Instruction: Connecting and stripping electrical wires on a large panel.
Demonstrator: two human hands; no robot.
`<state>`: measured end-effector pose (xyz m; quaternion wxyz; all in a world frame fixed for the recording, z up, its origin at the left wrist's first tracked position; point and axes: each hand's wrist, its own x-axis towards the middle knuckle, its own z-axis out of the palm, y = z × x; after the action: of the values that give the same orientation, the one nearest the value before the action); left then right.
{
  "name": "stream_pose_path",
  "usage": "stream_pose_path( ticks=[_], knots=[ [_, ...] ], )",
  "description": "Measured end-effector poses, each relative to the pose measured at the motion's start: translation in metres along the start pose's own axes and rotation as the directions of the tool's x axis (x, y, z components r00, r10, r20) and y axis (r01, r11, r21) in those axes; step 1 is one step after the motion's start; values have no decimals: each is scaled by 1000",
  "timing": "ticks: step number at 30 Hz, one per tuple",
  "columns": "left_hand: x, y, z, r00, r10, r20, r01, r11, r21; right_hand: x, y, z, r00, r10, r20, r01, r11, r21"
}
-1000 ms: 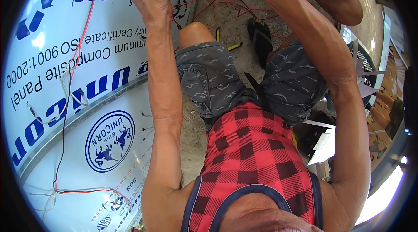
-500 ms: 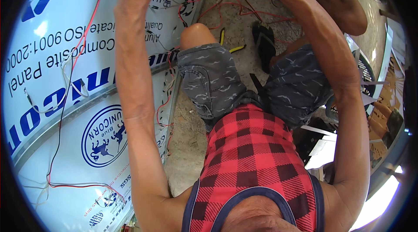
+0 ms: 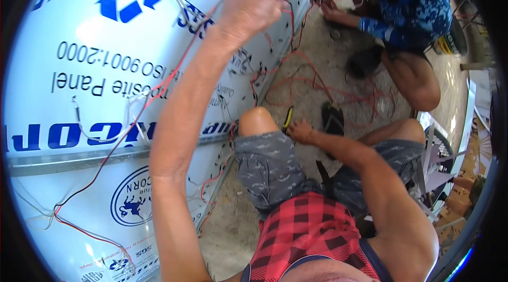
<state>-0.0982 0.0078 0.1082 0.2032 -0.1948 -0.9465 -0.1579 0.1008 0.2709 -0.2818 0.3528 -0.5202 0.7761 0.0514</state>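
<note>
My left hand (image 3: 255, 4) is raised over the white panel (image 3: 100, 65), its fingers closed around a thin red-and-black wire (image 3: 292, 17) that comes out beside the fingertips. Down on the concrete floor, beside my left knee, my right hand (image 3: 300, 131) closes over one handle of a hand tool that looks like pliers (image 3: 288, 118). The other yellow-and-black handle still shows; the tool's jaws cannot be made out. Red, black and white wires (image 3: 174, 73) run across the panel under my left forearm.
A co-worker in a blue patterned sleeve (image 3: 375, 29) crouches at the far right, hands near the panel's edge. Loose red wires (image 3: 365, 96) tangle on the floor near a dark sandal (image 3: 333, 118). A metal frame bar (image 3: 79, 161) crosses the panel. A black fan-like grille (image 3: 438, 147) stands right.
My right hand has come down from the top of the view to the tool on the floor. My left hand stays raised. The view has shifted, bringing the co-worker further into sight.
</note>
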Motion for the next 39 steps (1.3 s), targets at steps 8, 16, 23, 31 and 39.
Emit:
stream_pose_path(
  ticks=[8,16,23,31,39],
  knots=[
    [49,19,26,989,-77,-126,59,988,-142,4,-15,25,998,38,-41,-40,997,-66],
    [74,52,44,990,-141,21,143,984,-108,-11,-14,5,983,180,39,-182,922,340],
    [19,35,11,962,-250,107,271,922,-275,-55,-15,-122,897,414,156,-410,643,647],
    [-38,2,-17,836,-521,175,466,504,-727,-180,6,-263,854,483,-196,-151,589,794],
    [-71,4,-11,775,-595,215,420,230,-878,-204,-16,-335,765,267,-586,642,-242,727]
  ],
)
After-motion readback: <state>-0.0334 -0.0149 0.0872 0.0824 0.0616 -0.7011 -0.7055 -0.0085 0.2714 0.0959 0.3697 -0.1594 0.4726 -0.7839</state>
